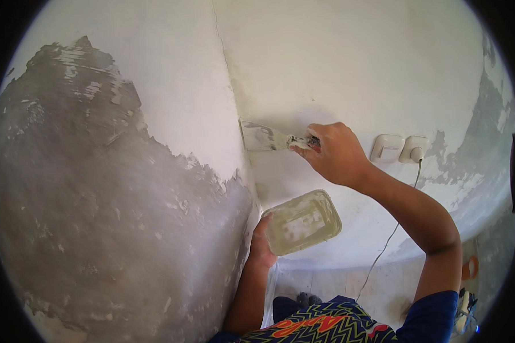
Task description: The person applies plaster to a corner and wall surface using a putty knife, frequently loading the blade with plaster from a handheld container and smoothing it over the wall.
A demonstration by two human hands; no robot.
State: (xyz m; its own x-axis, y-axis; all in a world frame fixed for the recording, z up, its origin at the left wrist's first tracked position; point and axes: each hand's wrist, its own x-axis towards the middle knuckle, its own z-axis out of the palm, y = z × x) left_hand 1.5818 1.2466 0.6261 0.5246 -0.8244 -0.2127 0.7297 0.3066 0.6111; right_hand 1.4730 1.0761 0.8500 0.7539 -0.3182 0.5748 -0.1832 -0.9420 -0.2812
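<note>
My right hand (pixel 337 154) pinches the putty knife (pixel 266 137), blade at nine o'clock from my grip; my left hand (pixel 261 243) clasps the plaster tub (pixel 303 222)

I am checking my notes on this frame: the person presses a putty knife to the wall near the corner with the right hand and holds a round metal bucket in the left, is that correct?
Not quite. The head view shows the left hand holding a shallow rectangular plastic tray smeared with filler, not a round metal bucket. The rest stands: the right hand presses the putty knife to the wall near the corner.
</note>
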